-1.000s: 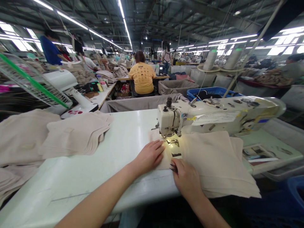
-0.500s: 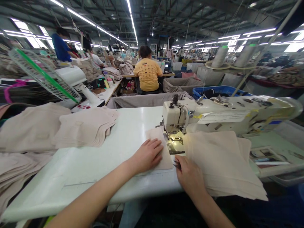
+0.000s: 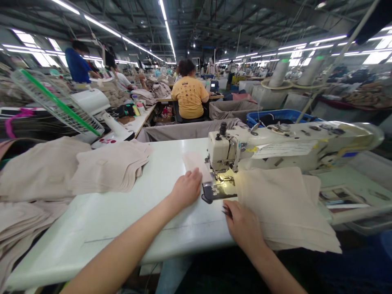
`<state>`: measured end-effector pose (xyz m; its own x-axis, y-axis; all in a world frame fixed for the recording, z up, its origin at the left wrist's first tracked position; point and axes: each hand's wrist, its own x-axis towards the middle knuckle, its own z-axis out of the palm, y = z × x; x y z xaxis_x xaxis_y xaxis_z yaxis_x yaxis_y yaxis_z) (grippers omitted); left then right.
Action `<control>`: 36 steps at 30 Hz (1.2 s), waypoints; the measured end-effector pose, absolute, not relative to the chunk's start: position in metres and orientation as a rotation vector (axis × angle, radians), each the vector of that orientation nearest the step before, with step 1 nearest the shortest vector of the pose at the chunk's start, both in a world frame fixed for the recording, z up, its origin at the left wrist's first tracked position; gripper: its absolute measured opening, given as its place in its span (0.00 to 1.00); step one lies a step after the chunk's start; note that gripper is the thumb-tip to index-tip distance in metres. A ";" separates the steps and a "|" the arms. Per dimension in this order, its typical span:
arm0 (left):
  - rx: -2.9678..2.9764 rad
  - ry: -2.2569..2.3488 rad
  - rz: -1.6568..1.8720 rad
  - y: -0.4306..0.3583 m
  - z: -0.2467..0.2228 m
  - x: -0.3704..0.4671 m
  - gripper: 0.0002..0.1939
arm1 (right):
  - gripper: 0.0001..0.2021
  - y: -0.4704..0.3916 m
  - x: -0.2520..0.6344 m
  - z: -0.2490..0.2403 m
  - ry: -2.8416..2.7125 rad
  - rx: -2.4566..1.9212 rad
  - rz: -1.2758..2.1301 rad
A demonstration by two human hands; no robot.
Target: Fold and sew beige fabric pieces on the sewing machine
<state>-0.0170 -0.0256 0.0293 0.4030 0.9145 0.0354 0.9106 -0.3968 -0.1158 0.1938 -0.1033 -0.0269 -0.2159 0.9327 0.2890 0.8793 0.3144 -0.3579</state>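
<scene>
My left hand (image 3: 187,188) is closed on the near edge of a small beige fabric piece (image 3: 196,161), left of the needle area of a white sewing machine (image 3: 222,151). My right hand (image 3: 241,218) is closed around a small dark tool (image 3: 226,211), perhaps thread snips, just in front of the lit metal plate (image 3: 221,190). A stack of beige fabric panels (image 3: 281,204) lies to the right, beside my right hand.
More beige panels (image 3: 110,165) are piled at the left of the pale table (image 3: 131,220). A fan (image 3: 92,102) stands behind them. Fabric bins and a blue basket (image 3: 284,116) are beyond the machine. A person in yellow (image 3: 190,97) sits ahead.
The small fabric piece has moved away and left with my left hand, whose fingers have drawn together. More of the metal plate shows. My right hand has barely moved.
</scene>
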 end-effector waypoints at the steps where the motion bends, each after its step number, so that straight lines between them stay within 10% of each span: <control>1: -2.469 -1.681 0.013 -0.016 0.026 -0.018 0.23 | 0.14 -0.103 0.197 -0.025 -2.121 -1.564 0.214; 36: -2.689 -1.449 -0.110 -0.019 0.002 -0.017 0.24 | 0.13 -0.115 0.311 0.024 -2.553 -1.438 0.096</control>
<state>-0.0167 -0.0190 0.0023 0.5488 0.8295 0.1033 0.8356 -0.5478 -0.0408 0.3112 -0.1148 0.0240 -0.5020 0.8518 0.1499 0.8382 0.5219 -0.1585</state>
